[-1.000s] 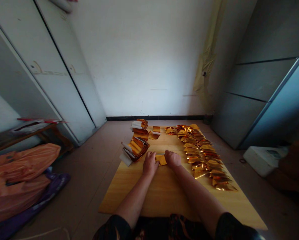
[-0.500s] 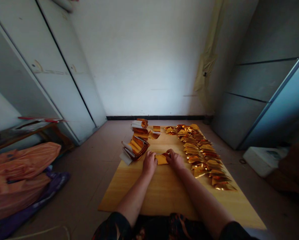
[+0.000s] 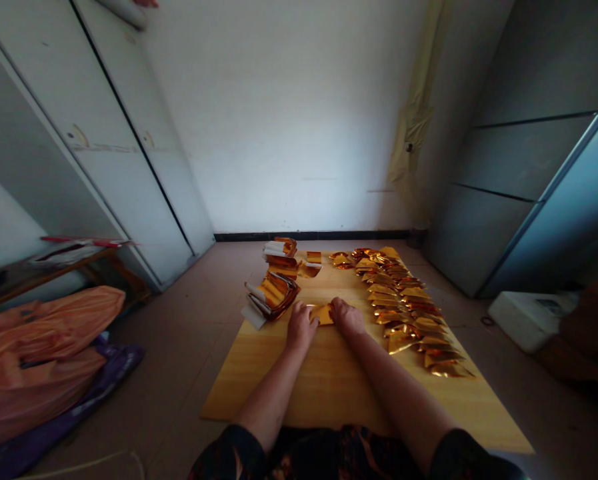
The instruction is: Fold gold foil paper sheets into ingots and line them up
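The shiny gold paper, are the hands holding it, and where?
Yes. The left hand and right hand pinch the gold paper at its left and right ends, on the wooden board.

Left hand [image 3: 301, 327]: bare, no glove, ring or watch to be seen.
Right hand [image 3: 346, 316]: bare as well, nothing worn on the wrist.
Forearms: both uncovered from wrist to above the elbow, the left forearm [image 3: 271, 393] the narrower in view, the right forearm [image 3: 399, 393] the broader (it lies closer to the camera).
Sleeves: short, dark, ending at the upper arm; the left sleeve [image 3: 229, 457] and the right sleeve [image 3: 471, 457] both look black.
Garment on the lap [image 3: 339, 453]: dark cloth with a reddish-brown pattern, too dim to make out the figures.
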`<state>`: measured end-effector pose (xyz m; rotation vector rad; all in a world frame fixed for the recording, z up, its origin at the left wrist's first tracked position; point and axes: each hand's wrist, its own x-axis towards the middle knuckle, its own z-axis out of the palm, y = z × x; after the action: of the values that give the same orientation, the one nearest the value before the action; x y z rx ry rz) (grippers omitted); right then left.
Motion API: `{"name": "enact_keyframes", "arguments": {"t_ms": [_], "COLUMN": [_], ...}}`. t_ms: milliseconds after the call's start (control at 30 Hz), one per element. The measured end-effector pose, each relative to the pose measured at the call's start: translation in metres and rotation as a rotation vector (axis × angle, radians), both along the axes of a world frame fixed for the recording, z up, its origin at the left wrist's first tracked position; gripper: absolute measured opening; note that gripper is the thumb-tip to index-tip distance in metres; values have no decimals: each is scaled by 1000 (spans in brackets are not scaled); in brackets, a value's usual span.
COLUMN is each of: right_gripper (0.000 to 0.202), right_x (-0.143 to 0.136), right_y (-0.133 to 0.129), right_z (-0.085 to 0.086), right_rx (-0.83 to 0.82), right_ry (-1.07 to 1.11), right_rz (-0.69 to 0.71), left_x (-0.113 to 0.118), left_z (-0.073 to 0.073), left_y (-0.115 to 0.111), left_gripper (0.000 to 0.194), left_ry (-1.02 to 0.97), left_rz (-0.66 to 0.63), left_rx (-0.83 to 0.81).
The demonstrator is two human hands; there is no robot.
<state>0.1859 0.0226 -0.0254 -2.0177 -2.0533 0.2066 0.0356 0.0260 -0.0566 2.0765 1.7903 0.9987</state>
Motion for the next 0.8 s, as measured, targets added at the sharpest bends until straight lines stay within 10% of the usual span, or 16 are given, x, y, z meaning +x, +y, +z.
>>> {"name": "enact_keyframes", "arguments": {"t_ms": [800], "right_gripper": [23], "right_x": [6], "right_y": [0], "right_z": [-8], "right_rx": [73], "right_ry": [-116], "right_rz": [20], "left_x": [5], "left_z": [21], "left_y": [-16], "left_gripper": [19], "left_ry": [363], "left_rz": [-52], "left_rx": [-23]}}
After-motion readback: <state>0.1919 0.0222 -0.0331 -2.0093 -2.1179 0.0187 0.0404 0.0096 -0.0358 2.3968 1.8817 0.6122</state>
